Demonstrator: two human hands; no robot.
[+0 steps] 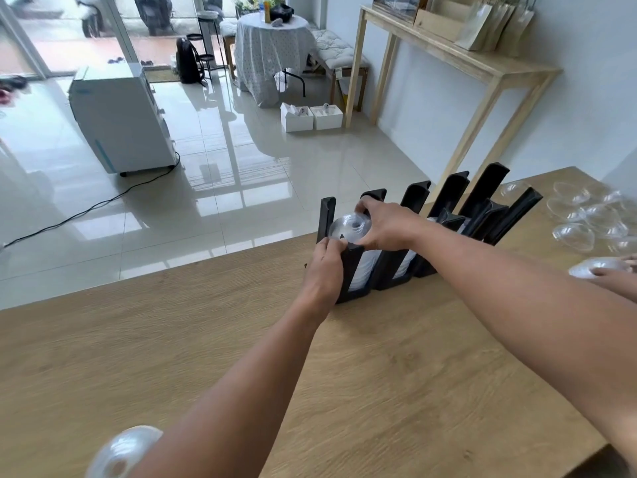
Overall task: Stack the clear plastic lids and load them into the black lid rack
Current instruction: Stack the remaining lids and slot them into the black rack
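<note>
Single head-worn view, wide-angle, looking forward and down.

Camera sits above the near edge of the wooden table, facing its far edge, where the black lid rack stands. Both forearms run close under the lens. Beyond the far edge, tiled floor and room recede. No second view.

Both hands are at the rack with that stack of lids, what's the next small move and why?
Probably press the lid stack down into the leftmost slot of the rack: the right hand grips its top, which pokes above the slot, while the left hand steadies the rack.
</note>
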